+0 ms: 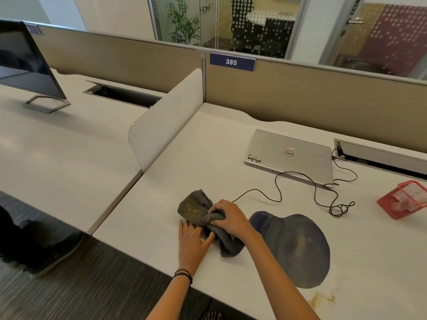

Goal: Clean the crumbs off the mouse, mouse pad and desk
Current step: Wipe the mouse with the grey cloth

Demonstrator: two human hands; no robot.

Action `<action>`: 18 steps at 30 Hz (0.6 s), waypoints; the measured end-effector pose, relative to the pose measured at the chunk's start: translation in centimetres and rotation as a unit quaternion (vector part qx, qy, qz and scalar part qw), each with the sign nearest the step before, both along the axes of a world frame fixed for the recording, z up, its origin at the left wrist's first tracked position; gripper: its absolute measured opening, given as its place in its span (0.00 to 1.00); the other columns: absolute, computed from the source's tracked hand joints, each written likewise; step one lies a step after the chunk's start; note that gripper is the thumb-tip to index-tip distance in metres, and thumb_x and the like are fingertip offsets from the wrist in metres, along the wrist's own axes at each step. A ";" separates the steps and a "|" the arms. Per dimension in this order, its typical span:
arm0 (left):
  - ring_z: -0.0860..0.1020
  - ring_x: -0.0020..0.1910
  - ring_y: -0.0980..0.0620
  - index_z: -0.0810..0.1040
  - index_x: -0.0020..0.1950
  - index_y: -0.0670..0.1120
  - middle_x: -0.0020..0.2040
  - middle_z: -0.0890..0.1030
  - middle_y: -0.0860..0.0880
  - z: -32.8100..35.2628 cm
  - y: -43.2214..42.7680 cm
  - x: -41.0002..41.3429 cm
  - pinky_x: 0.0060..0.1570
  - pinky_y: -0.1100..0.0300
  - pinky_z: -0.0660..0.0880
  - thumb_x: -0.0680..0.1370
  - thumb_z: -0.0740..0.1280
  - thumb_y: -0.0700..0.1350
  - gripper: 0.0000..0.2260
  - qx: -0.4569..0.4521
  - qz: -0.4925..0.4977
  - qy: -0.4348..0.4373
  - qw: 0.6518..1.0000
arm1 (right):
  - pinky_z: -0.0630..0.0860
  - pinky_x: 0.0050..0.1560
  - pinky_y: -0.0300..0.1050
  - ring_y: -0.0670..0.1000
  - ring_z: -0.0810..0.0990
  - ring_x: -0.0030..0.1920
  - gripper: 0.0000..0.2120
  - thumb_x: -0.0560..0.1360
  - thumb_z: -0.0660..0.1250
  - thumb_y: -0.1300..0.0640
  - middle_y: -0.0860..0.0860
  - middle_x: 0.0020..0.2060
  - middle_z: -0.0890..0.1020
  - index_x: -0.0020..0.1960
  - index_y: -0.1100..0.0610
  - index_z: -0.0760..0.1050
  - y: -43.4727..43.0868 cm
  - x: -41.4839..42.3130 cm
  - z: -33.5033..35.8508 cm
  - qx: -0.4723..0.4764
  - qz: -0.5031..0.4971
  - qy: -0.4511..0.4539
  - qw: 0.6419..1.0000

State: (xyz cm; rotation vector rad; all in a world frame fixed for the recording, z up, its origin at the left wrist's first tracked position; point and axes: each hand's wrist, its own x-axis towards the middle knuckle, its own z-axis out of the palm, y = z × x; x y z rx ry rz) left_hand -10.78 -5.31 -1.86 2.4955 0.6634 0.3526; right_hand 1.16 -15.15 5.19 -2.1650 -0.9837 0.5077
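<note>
A grey cloth (196, 210) lies bunched on the white desk (161, 195), left of the dark blue mouse pad (298, 245). My right hand (228, 218) is closed over the cloth's middle and presses it down. A black cable (277, 181) runs from the laptop to a spot under this hand; the mouse itself is hidden. My left hand (193, 239) rests flat on the desk with its fingers spread and its thumb against the cloth. Yellowish crumbs dust the pad's centre, and more crumbs (321, 299) lie on the desk near the front edge.
A shut silver laptop (291, 155) sits behind the pad, with the cable's slack coiled to its right. A red mesh holder (404, 199) lies tipped at the far right. A low white divider (166, 118) bounds the desk's left side; a monitor (25, 63) stands on the neighbouring desk.
</note>
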 end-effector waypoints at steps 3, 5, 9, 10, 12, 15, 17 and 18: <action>0.68 0.69 0.42 0.81 0.51 0.45 0.60 0.78 0.46 0.0 -0.1 0.1 0.76 0.45 0.51 0.74 0.68 0.53 0.13 0.000 0.004 -0.001 1.000 | 0.72 0.48 0.40 0.47 0.75 0.50 0.06 0.71 0.70 0.54 0.47 0.48 0.78 0.48 0.50 0.79 -0.3 -0.4 -0.6 0.014 -0.024 -0.015 1.000; 0.66 0.70 0.42 0.80 0.51 0.46 0.62 0.77 0.46 0.1 0.0 0.1 0.76 0.44 0.51 0.75 0.68 0.53 0.12 -0.004 0.003 -0.014 1.000 | 0.70 0.48 0.38 0.48 0.74 0.51 0.07 0.73 0.68 0.53 0.49 0.50 0.79 0.50 0.51 0.79 -0.3 -0.4 -0.9 0.025 -0.046 -0.022 0.998; 0.56 0.77 0.48 0.74 0.65 0.51 0.74 0.65 0.49 0.1 -0.1 0.1 0.75 0.49 0.43 0.77 0.63 0.58 0.19 -0.004 -0.008 -0.003 1.000 | 0.69 0.51 0.37 0.49 0.73 0.53 0.08 0.74 0.67 0.55 0.51 0.52 0.78 0.53 0.53 0.77 -0.3 -0.4 -1.6 0.037 -0.089 -0.041 0.994; 0.54 0.77 0.49 0.71 0.68 0.52 0.75 0.63 0.50 0.0 -0.1 0.1 0.75 0.50 0.42 0.77 0.60 0.60 0.23 0.000 -0.013 0.003 1.000 | 0.70 0.51 0.38 0.49 0.73 0.54 0.08 0.74 0.67 0.55 0.51 0.52 0.78 0.53 0.53 0.77 -0.3 -0.4 -1.8 0.040 -0.105 -0.046 0.993; 0.53 0.77 0.50 0.68 0.71 0.54 0.75 0.63 0.53 0.1 -0.1 -0.1 0.76 0.50 0.42 0.75 0.52 0.67 0.29 0.001 -0.018 0.006 1.000 | 0.71 0.52 0.41 0.51 0.73 0.54 0.08 0.75 0.66 0.56 0.52 0.52 0.77 0.53 0.54 0.76 -0.3 -0.1 -1.9 0.045 -0.139 -0.053 0.988; 0.53 0.77 0.50 0.69 0.70 0.55 0.75 0.64 0.53 0.3 -0.2 -0.1 0.76 0.50 0.42 0.74 0.53 0.69 0.30 -0.007 -0.013 0.005 1.000 | 0.74 0.54 0.45 0.53 0.74 0.55 0.08 0.75 0.66 0.57 0.54 0.53 0.77 0.54 0.56 0.76 -0.1 0.9 -1.5 0.027 -0.178 -0.053 0.982; 0.52 0.77 0.50 0.69 0.70 0.55 0.75 0.64 0.52 0.3 -0.1 -0.1 0.76 0.50 0.41 0.76 0.59 0.64 0.25 -0.017 -0.010 0.009 1.000 | 0.74 0.53 0.45 0.54 0.74 0.56 0.09 0.74 0.67 0.57 0.55 0.54 0.77 0.54 0.56 0.76 -0.2 1.6 -1.1 0.021 -0.200 -0.047 0.978; 0.52 0.77 0.51 0.68 0.71 0.56 0.75 0.63 0.52 0.3 -0.1 -0.1 0.76 0.51 0.41 0.76 0.60 0.63 0.25 -0.020 -0.010 0.011 1.000 | 0.73 0.52 0.44 0.54 0.74 0.56 0.09 0.74 0.68 0.58 0.55 0.54 0.77 0.54 0.55 0.76 -0.4 1.9 -0.9 0.023 -0.212 -0.046 0.976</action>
